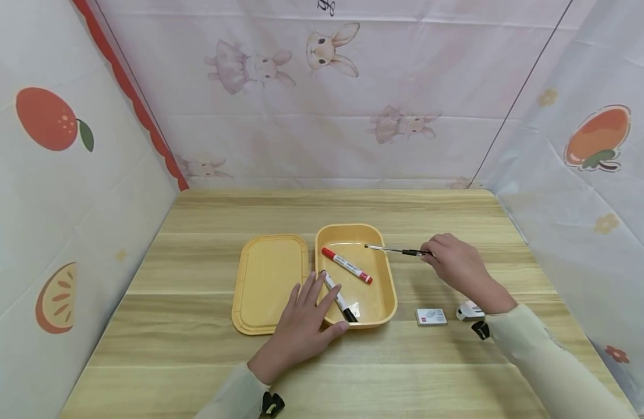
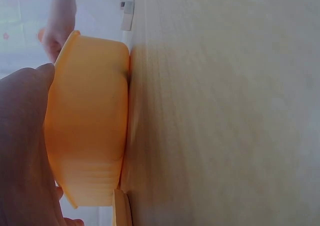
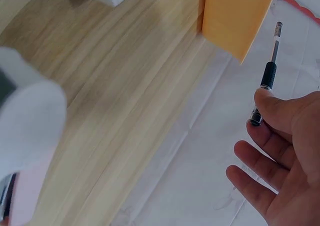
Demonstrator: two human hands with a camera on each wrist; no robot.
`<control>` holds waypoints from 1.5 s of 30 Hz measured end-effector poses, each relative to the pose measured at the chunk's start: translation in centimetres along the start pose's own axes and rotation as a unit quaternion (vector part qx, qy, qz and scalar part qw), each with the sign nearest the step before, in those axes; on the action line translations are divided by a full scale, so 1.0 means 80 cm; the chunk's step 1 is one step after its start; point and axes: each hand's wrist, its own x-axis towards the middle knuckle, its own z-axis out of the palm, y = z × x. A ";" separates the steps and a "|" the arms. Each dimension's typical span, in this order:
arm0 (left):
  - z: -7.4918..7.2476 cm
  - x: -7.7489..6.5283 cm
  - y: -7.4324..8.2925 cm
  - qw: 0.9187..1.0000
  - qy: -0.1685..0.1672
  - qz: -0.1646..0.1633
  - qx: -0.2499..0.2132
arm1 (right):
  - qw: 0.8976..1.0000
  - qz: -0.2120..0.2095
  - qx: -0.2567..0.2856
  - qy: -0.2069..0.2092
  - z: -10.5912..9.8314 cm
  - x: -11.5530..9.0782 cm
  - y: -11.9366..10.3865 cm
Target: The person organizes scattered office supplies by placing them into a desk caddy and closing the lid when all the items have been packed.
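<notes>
A yellow plastic box [image 1: 390, 285] stands uncovered on the table. Inside it lie a red-capped marker [image 1: 347, 265] and a white marker with a black end [image 1: 338, 295]. My left hand [image 1: 303, 331] rests on the box's near left rim with its fingers spread and fairly straight. Between thumb and fingertip, my right hand [image 1: 460, 265] pinches a pen [image 3: 269, 73] with a black grip and clear barrel. That pen is held to the right of the box, its far end reaching over the box's interior.
Left of the box lies its flat yellow lid [image 1: 269, 279]. A small white box with print [image 1: 431, 316] sits to the right, beside a white rounded object [image 1: 469, 311] partly hidden by my right wrist. Printed curtains [image 1: 322, 134] surround the wooden table [image 1: 196, 349].
</notes>
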 end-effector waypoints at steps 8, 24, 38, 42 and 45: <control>-0.001 0.001 0.001 1.000 -0.002 0.000 0.000 | 1.000 -0.021 0.003 0.002 0.006 0.013 -0.013; 0.000 0.000 0.001 1.000 -0.010 -0.006 0.001 | 0.999 -0.019 0.005 -0.027 0.015 0.040 -0.040; -0.001 -0.001 0.001 1.000 -0.004 -0.003 0.006 | 0.999 -0.038 0.015 -0.036 0.024 0.061 -0.066; 0.000 -0.001 0.002 1.000 -0.004 -0.003 0.005 | 0.998 -0.044 0.017 -0.036 0.027 0.065 -0.072; 0.000 -0.001 0.002 1.000 -0.004 -0.004 0.004 | 0.998 -0.047 0.020 -0.038 0.029 0.069 -0.076</control>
